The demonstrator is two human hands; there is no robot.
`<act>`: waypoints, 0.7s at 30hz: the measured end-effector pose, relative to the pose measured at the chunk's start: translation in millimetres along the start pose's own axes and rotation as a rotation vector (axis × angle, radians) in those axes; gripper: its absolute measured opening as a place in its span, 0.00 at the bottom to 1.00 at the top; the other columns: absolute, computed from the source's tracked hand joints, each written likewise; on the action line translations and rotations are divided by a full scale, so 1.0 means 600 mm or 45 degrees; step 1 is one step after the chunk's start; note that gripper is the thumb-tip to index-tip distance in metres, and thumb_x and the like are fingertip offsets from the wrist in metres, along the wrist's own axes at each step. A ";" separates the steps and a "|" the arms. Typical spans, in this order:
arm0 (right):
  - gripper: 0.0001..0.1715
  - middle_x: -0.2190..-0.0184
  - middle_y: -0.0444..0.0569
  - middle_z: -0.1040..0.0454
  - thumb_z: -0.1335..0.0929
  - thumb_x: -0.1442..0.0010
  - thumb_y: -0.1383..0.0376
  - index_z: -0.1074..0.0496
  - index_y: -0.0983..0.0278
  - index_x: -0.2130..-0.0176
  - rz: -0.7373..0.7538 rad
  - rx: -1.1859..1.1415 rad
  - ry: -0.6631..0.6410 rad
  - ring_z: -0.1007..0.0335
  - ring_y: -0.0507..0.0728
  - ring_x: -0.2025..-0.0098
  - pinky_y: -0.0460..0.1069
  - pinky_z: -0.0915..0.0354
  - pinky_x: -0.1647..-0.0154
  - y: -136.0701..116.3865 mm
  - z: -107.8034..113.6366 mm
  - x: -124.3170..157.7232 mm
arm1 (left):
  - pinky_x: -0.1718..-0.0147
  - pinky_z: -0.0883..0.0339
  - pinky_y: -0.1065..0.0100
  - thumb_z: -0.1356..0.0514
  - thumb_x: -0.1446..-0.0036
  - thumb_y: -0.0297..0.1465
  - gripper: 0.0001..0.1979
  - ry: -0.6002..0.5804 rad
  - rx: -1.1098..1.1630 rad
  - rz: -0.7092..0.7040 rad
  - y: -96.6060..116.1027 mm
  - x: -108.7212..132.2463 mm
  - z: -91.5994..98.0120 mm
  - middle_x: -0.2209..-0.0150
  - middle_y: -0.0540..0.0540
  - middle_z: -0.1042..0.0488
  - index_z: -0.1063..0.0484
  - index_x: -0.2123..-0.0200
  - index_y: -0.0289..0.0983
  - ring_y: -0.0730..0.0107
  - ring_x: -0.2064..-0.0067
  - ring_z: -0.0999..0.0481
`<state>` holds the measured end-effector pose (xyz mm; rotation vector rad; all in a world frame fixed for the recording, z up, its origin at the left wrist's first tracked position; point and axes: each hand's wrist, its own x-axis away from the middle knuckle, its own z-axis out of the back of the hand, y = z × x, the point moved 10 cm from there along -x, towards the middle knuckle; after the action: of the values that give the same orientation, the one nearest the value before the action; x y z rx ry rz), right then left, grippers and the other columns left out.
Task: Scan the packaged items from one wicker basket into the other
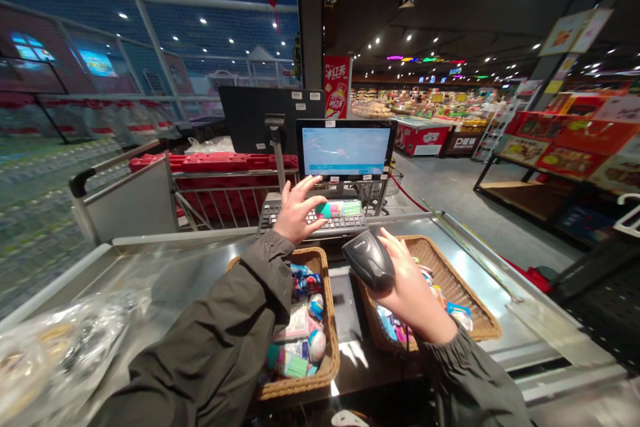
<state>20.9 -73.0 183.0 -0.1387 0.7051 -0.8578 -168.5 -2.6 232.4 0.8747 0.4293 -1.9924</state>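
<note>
The two hands are held apart above the metal tabletop (pixel 185 267). A small teal and striped packet (pixel 340 209) is gripped at its teal end by the left hand (pixel 301 210), the index finger being extended. The packet is positioned over the keyboard (pixel 353 221), to the right of the left hand's fingers. A black handheld scanner (pixel 369 260) is clamped in the right hand (pixel 410 287), its head being turned toward the left hand. A lit screen (pixel 346 147) is mounted beyond both hands. A left wicker basket (pixel 331 327), filled with small packaged goods, is partly covered by the left forearm. A right wicker basket (pixel 487 330), also loaded with packaged goods, is located below and beside the right hand. Clear plastic bags (pixel 60 353) are placed well to the left of the left hand.
</note>
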 end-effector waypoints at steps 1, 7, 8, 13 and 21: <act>0.32 0.41 0.58 0.34 0.32 0.51 0.68 0.32 0.62 0.45 0.010 0.000 -0.001 0.53 0.74 0.31 0.74 0.52 0.36 -0.001 -0.003 0.000 | 0.34 0.65 0.43 0.37 0.45 0.39 0.15 -0.004 0.003 0.001 -0.001 0.004 0.000 0.34 0.39 0.41 0.26 0.56 0.42 0.52 0.32 0.45; 0.30 0.41 0.61 0.34 0.32 0.50 0.67 0.31 0.64 0.46 0.002 -0.015 -0.012 0.51 0.74 0.32 0.74 0.52 0.36 -0.006 -0.021 -0.004 | 0.34 0.65 0.42 0.36 0.46 0.39 0.15 -0.056 -0.011 0.057 -0.021 0.044 -0.001 0.34 0.39 0.42 0.26 0.56 0.41 0.51 0.33 0.44; 0.29 0.41 0.61 0.34 0.32 0.50 0.66 0.31 0.64 0.47 -0.007 -0.018 -0.020 0.51 0.74 0.32 0.75 0.52 0.36 -0.007 -0.025 -0.004 | 0.34 0.65 0.42 0.36 0.46 0.39 0.15 -0.065 -0.015 0.065 -0.026 0.054 -0.001 0.34 0.38 0.41 0.26 0.56 0.41 0.51 0.33 0.44; 0.27 0.41 0.61 0.33 0.31 0.50 0.66 0.30 0.64 0.49 -0.017 -0.039 -0.042 0.50 0.75 0.32 0.74 0.52 0.36 -0.017 -0.044 -0.005 | 0.35 0.64 0.41 0.36 0.47 0.38 0.16 -0.136 -0.023 0.133 -0.052 0.110 -0.001 0.34 0.38 0.41 0.26 0.55 0.41 0.51 0.33 0.43; 0.29 0.41 0.60 0.34 0.31 0.50 0.64 0.31 0.63 0.47 -0.025 -0.066 -0.082 0.50 0.74 0.32 0.74 0.52 0.36 -0.032 -0.069 -0.006 | 0.35 0.64 0.41 0.36 0.47 0.39 0.16 -0.256 -0.010 0.235 -0.087 0.200 -0.010 0.34 0.39 0.42 0.26 0.55 0.41 0.51 0.33 0.43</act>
<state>-18.6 -76.5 160.2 -0.2186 0.6667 -0.8504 -252.3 -42.3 139.8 0.6758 0.2327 -1.8834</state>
